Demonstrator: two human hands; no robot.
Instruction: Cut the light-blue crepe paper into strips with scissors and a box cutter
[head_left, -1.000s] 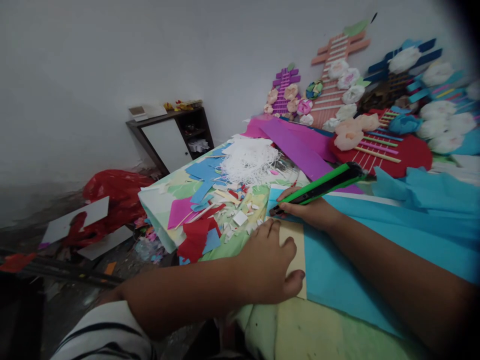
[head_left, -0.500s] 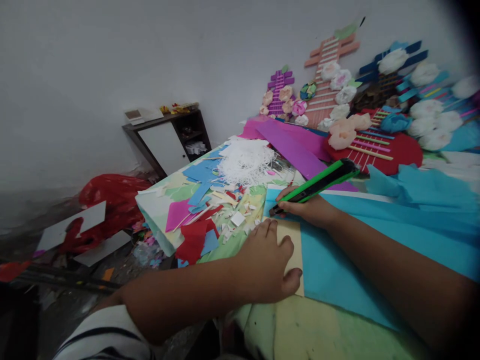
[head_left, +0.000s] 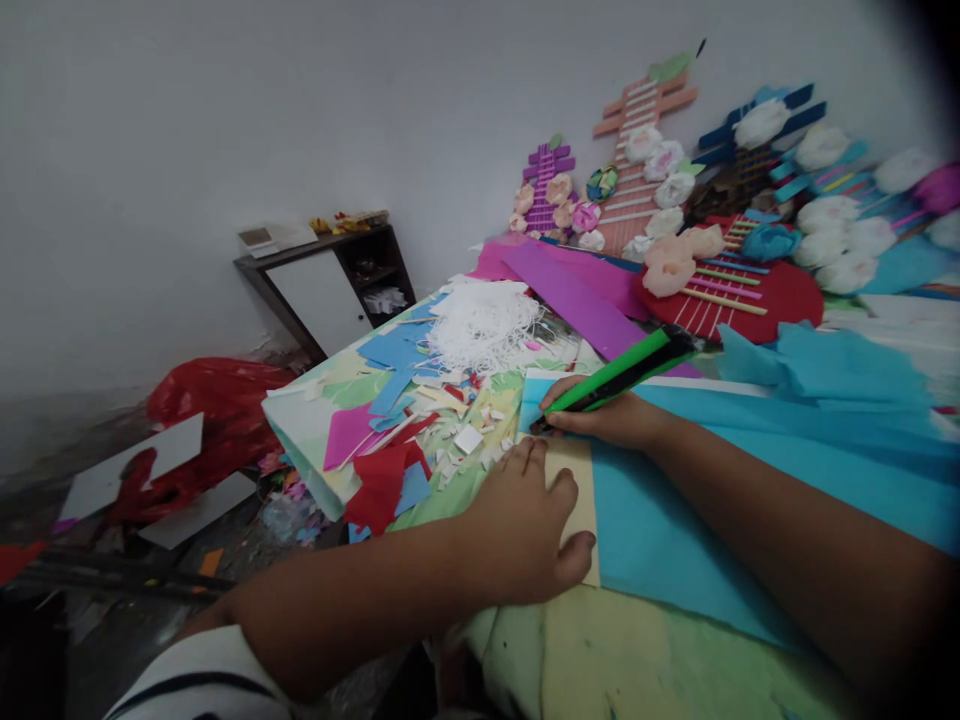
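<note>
The left hand (head_left: 517,530), fingers loosely spread and gripping nothing, rests on the cream card (head_left: 584,518) at the blue sheet's edge, apparently to steady it, while the right hand (head_left: 619,416) is closed around the green cutter (head_left: 616,376), nose-down, seemingly for control.

The left hand (head_left: 517,520) lay with fingers spread on a cream card strip (head_left: 582,525). Just beyond its fingertips, the right hand (head_left: 611,418) gripped a green-and-black box cutter (head_left: 616,373), tip angled down. A blue paper sheet (head_left: 660,535) stretched beneath the right forearm (head_left: 750,490). Beyond the hands lay tangled white thread (head_left: 484,328) and, farther right, a red guitar-shaped craft piece (head_left: 791,297).
</note>
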